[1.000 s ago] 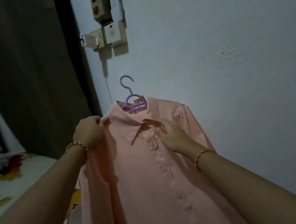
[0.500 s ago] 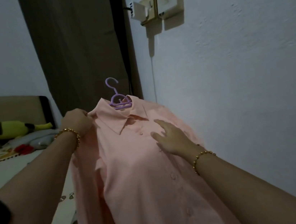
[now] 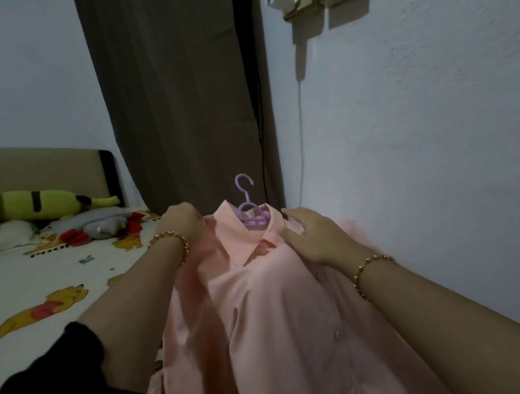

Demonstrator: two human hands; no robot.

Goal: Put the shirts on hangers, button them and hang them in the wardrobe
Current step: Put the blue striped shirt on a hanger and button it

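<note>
A peach-pink buttoned shirt [image 3: 285,325] lies spread in front of me on a purple plastic hanger [image 3: 252,215], whose hook sticks up out of the collar. My left hand [image 3: 182,222] grips the shirt's left shoulder beside the collar. My right hand [image 3: 315,237] rests flat on the right side of the collar and chest, fingers straight. The button line runs down the front below my right wrist.
A bed [image 3: 33,292] with a cartoon-bear sheet lies at the left, with a yellow plush toy [image 3: 54,202] and pillows near the headboard. A brown curtain [image 3: 178,91] hangs behind the shirt. A white wall [image 3: 426,141] with switch boxes is close on the right.
The shirt on its hanger has come down from upright in the air to lying low and flat. My right hand has slid up from the button line to the collar. The view has swung left.
</note>
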